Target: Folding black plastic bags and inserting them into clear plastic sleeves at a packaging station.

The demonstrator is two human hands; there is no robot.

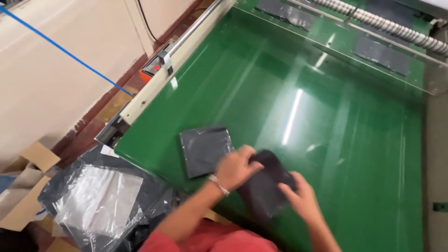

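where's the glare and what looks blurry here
Head view: a bright white streak of lamp glare runs down the glossy green belt, with fainter streaks beside it; both hands, left and right, and the dark packet they hold are motion-smeared; the flat grey packet is sharper.

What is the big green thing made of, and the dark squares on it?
The green belt looks like smooth rubber or plastic with a glossy finish: lamp light streaks across it. The flat dark packet seems to be dark cloth inside clear plastic film, since its surface and edges shine. The dark piece under the left hand and right hand looks similar, but it is blurred, so that is uncertain.
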